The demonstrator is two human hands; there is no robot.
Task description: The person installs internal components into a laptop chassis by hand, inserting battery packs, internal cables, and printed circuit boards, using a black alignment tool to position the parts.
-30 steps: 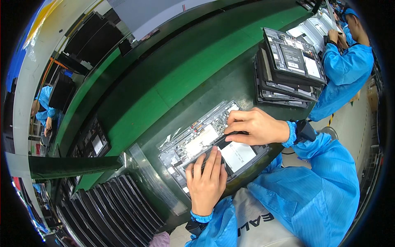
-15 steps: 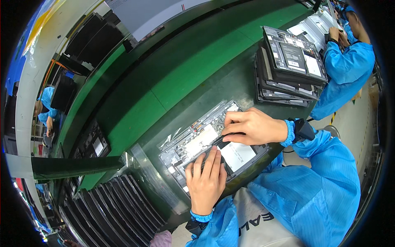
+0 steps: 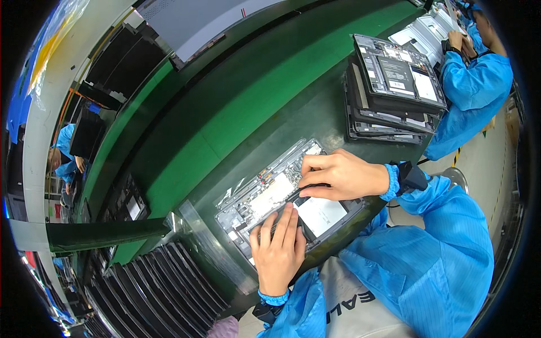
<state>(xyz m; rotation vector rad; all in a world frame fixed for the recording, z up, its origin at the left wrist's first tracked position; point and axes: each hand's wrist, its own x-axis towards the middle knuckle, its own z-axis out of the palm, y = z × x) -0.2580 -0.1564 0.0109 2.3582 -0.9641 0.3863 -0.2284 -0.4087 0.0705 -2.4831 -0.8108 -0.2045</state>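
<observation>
An opened laptop base point(image 3: 270, 198) lies at a slant before me, its boards and parts bare. A flat black part sits in its near half, beside a white rectangular panel point(image 3: 322, 216). My left hand point(image 3: 278, 248) rests flat on the black part, fingers stretched and slightly apart. From the right, my right hand point(image 3: 345, 177) reaches over the base with thumb and index finger pinched. A thin black piece shows at these fingertips, close to the left fingertips; whether it belongs to the flat part is hidden.
Several opened laptop bases are stacked point(image 3: 397, 84) at the far right, near a co-worker in blue point(image 3: 476, 81). A row of dark panels point(image 3: 163, 281) stands upright at the lower left. Beside it lies a clear plastic strip point(image 3: 217, 245). A green ledge point(image 3: 225, 121) runs behind.
Both hands keep nearly the same pose on the laptop base. The whole view has shifted slightly. At the far left, another person's hand has moved.
</observation>
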